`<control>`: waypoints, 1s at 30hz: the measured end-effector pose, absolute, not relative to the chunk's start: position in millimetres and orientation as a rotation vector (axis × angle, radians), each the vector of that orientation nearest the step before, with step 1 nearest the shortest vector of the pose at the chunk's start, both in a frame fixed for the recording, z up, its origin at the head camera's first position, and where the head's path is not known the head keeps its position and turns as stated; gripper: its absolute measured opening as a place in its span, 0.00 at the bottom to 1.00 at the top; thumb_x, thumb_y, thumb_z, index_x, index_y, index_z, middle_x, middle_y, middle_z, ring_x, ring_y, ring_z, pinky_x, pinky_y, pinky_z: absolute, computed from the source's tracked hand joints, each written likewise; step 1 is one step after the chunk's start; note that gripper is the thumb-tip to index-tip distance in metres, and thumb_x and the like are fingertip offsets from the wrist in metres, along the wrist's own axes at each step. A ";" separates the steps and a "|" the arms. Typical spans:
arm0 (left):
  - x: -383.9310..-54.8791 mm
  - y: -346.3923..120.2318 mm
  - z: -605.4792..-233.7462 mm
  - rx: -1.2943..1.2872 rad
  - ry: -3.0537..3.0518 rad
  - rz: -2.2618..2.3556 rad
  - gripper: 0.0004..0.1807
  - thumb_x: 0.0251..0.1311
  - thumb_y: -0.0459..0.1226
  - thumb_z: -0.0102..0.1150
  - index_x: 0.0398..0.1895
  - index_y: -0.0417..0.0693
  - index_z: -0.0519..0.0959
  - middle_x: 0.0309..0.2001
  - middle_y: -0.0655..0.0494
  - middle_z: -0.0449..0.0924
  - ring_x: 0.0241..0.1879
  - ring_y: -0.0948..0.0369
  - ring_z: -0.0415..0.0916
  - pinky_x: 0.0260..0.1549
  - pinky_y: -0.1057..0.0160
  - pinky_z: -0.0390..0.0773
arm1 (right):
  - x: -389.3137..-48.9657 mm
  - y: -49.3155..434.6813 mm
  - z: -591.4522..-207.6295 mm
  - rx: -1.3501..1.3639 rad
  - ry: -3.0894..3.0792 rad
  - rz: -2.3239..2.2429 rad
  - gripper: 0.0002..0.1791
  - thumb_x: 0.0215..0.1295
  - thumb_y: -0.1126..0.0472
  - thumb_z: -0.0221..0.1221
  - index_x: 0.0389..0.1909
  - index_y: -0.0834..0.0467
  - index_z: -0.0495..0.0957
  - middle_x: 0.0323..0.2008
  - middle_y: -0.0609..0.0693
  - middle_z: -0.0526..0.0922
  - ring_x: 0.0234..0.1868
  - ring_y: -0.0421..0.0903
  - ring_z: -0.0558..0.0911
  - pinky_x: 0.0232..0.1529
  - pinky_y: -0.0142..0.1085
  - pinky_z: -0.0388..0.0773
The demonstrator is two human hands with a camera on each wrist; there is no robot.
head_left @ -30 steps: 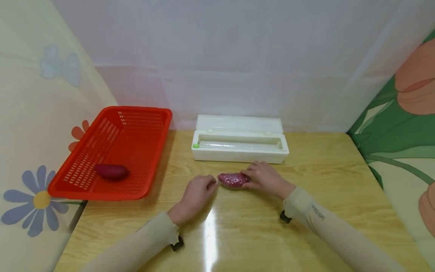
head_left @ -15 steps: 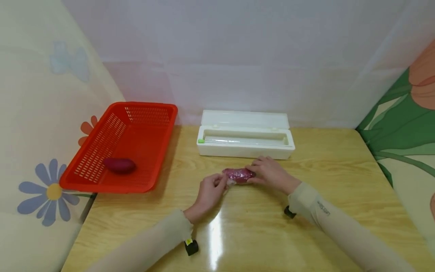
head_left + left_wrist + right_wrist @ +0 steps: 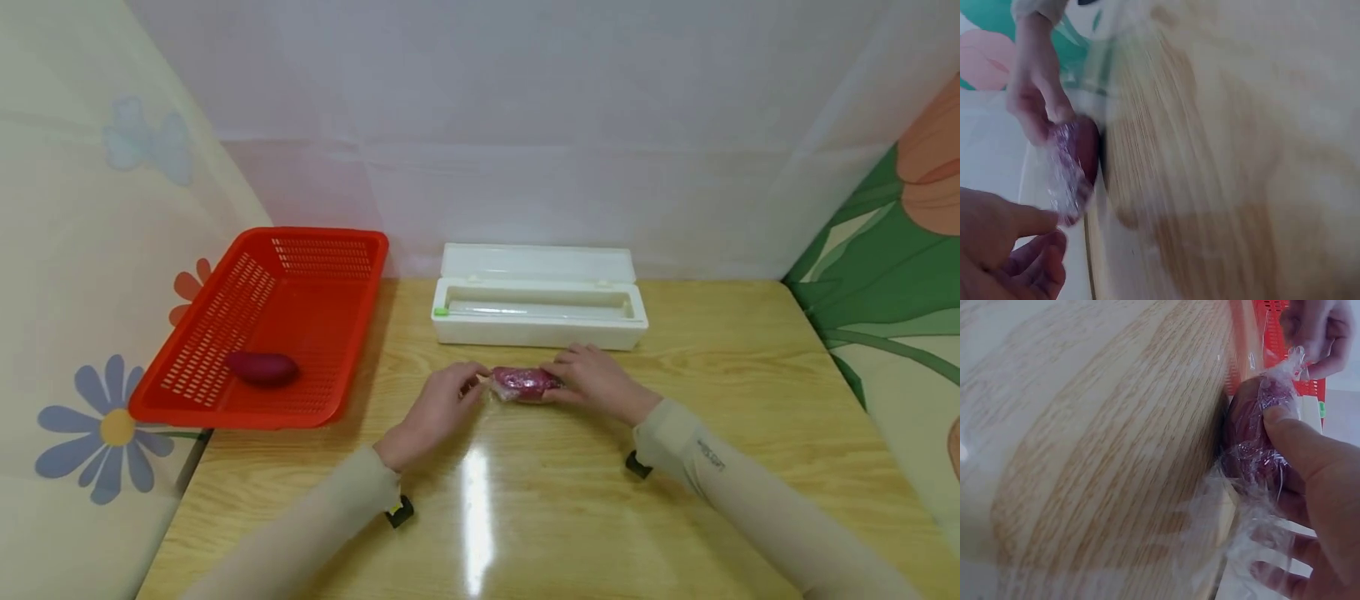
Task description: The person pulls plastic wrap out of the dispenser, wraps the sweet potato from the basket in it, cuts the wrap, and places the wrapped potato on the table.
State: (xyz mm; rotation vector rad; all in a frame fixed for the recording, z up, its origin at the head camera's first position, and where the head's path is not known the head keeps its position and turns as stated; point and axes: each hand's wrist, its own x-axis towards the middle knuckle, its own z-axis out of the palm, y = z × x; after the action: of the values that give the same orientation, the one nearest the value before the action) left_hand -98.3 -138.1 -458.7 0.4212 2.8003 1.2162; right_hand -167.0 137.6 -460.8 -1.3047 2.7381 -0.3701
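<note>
A purple sweet potato (image 3: 528, 382), wrapped in clear cling film, lies on the wooden table between both hands. My right hand (image 3: 600, 383) grips its right end; in the right wrist view the thumb (image 3: 1291, 434) presses on the wrapped side, and loose cling film (image 3: 1210, 534) trails over the lower fingers. At the other end, my left hand (image 3: 438, 408) pinches a gathered tail of the film (image 3: 1294, 362) between thumb and fingers. In the left wrist view, film glints along the sweet potato (image 3: 1075, 165). A second, bare sweet potato (image 3: 262, 368) lies in the red basket (image 3: 322, 408).
Behind the hands stands a long white cling film box (image 3: 540, 333), its lid (image 3: 540, 262) raised, with a film roll inside and a green slider (image 3: 441, 312) at its left. The red basket occupies the table's left side. A pale cloth (image 3: 525, 192) hangs behind.
My left hand dips to the front of the sweet potato's left end, then draws back to the left and away with the film. The right hand keeps its grip; the head view shifts slightly.
</note>
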 end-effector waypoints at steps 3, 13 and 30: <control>-106.5 -143.8 -466.6 0.567 2.849 1.067 0.24 0.65 0.25 0.65 0.65 0.41 0.77 0.50 0.45 0.80 0.43 0.55 0.80 0.45 0.58 0.84 | -169.2 138.9 -461.7 -1.327 2.728 -0.394 0.31 0.67 0.43 0.67 0.62 0.62 0.81 0.51 0.54 0.86 0.55 0.54 0.81 0.62 0.54 0.77; -118.6 -127.2 -480.8 0.707 2.917 0.838 0.30 0.62 0.40 0.73 0.66 0.42 0.76 0.53 0.45 0.76 0.50 0.52 0.76 0.53 0.54 0.81 | -169.7 138.6 -462.5 -1.318 2.686 -0.455 0.31 0.68 0.43 0.67 0.63 0.61 0.81 0.50 0.53 0.86 0.53 0.52 0.82 0.59 0.51 0.78; -113.3 -119.4 -480.0 0.665 2.875 1.180 0.13 0.68 0.38 0.68 0.37 0.49 0.69 0.34 0.58 0.73 0.33 0.61 0.72 0.32 0.64 0.79 | -173.1 139.1 -461.9 -1.344 2.686 -0.435 0.30 0.67 0.45 0.69 0.62 0.61 0.81 0.49 0.53 0.87 0.50 0.50 0.81 0.56 0.49 0.79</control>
State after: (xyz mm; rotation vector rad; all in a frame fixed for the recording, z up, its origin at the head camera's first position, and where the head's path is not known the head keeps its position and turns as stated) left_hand -113.3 -119.4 -480.0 0.6650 2.8747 1.1797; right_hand -173.1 139.1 -461.9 -1.3444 2.6860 -0.4347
